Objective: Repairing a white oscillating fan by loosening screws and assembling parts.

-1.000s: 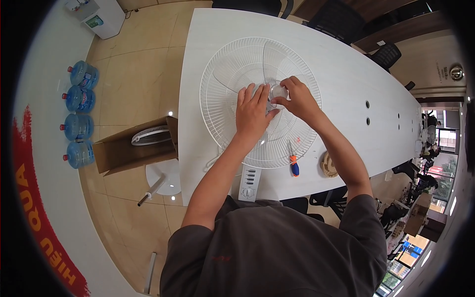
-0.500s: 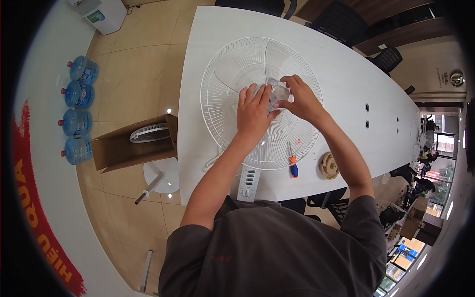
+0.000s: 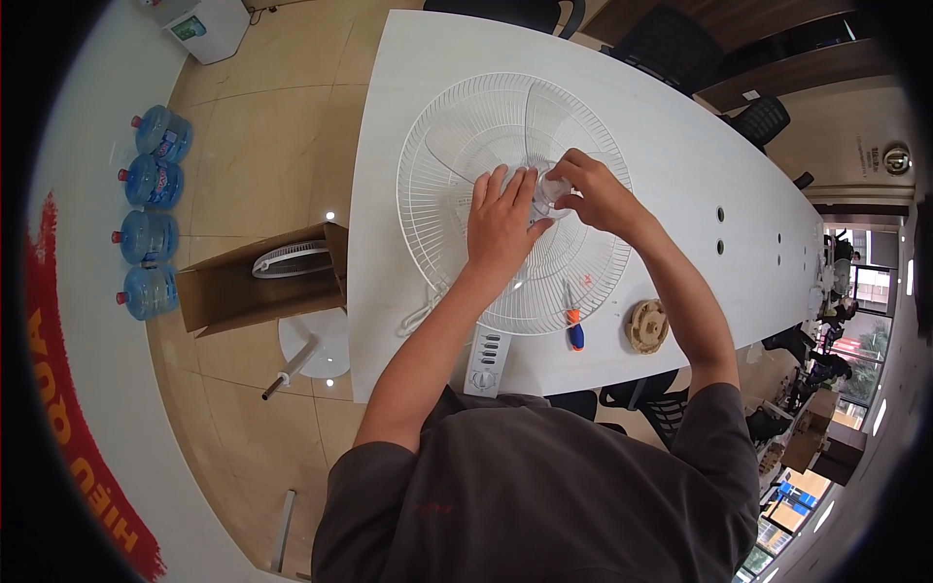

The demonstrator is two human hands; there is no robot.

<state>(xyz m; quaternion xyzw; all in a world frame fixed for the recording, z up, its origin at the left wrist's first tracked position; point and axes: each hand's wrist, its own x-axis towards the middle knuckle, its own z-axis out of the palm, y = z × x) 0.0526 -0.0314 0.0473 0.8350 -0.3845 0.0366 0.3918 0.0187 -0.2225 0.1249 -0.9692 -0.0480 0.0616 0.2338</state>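
Note:
A white wire fan guard lies on the table with clear fan blades over it. At the middle, a clear round hub rises between my hands. My left hand rests on the blades beside the hub, fingers stretched out. My right hand is closed about the hub's right side with thumb and fingers; part of the hub is hidden by them. Below the guard, the fan's white control panel with buttons and a dial points toward me.
An orange and blue screwdriver and a tan round part lie on the white table. On the floor at left are an open cardboard box holding a white ring-shaped part, a round fan base with a pole, and several blue water bottles.
My right hand has shifted slightly left, its fingers drawing closer in around the hub. My left hand stays nearly where it was on the blades.

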